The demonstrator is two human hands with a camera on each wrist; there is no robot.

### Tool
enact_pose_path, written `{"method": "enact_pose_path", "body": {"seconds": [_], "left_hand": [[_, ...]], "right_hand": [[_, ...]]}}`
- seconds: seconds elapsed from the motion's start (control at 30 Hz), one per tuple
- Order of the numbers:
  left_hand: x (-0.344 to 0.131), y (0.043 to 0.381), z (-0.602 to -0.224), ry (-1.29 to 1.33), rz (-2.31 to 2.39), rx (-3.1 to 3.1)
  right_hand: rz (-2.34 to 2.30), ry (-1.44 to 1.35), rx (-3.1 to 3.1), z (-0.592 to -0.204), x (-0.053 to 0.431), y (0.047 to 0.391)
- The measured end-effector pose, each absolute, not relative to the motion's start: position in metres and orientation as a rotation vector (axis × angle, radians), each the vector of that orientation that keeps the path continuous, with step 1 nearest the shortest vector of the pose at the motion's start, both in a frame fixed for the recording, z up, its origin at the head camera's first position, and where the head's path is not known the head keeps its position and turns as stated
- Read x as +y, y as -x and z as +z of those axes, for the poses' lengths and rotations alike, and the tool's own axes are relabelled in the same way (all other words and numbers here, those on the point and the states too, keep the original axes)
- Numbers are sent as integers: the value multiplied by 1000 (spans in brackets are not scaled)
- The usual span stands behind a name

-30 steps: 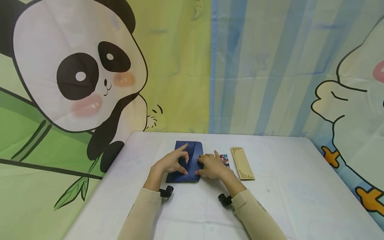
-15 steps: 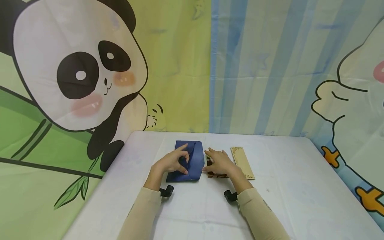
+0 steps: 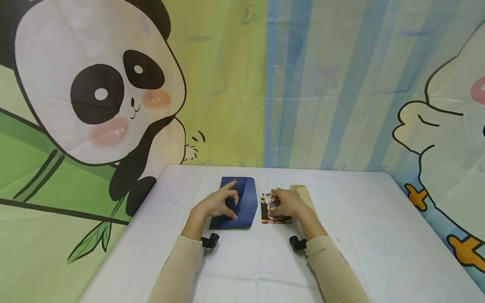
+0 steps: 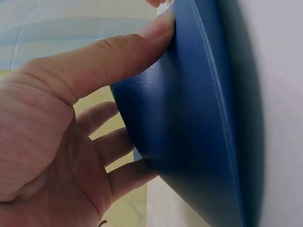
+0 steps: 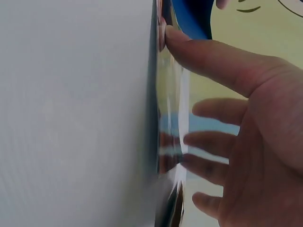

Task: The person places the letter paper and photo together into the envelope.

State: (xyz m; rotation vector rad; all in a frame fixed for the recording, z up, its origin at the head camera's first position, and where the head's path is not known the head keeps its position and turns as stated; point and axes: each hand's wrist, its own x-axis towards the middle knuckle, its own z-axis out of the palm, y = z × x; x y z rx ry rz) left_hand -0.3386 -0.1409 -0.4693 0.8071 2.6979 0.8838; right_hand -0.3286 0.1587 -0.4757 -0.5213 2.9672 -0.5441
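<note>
A dark blue envelope point(image 3: 248, 206) lies on the white table left of centre, with a raised flap edge. My left hand point(image 3: 219, 204) holds it there. In the left wrist view the thumb point(image 4: 158, 30) lies on the blue paper, and the other fingers reach behind its edge. To the right lies a glossy photo card point(image 3: 270, 212) picturing a small animal. My right hand point(image 3: 289, 204) is over the card's right part, thumb and forefinger spread. In the right wrist view the thumb tip meets the card's shiny surface, the other fingers loosely bent close to it.
A tan, patterned paper strip point(image 3: 303, 193) lies right of the photo card, partly hidden by my right hand and wrist. Behind the table point(image 3: 360, 235) hangs a printed cloth point(image 3: 227, 84) with a panda. Dark wrist cameras point(image 3: 211, 240) sit on both wrists.
My right hand has moved right, from the envelope's right edge onto the photo card, uncovering the card's left part and covering some of the tan strip. The left hand has stayed put.
</note>
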Motion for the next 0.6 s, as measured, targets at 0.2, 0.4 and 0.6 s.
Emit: {"method": "enact_pose_path", "body": {"seconds": [0.2,0.4,0.6], "left_hand": [[-141,339,-470,-806,891,2698],[-141,340,-471,-809,888,2700],[-141,339,-470,-802,894,2699]], "right_hand": [[-554,426,3011,-475,166,329],[-658,372,3003,-475,165,331],[-712,342,2982,-474,164,332]]}}
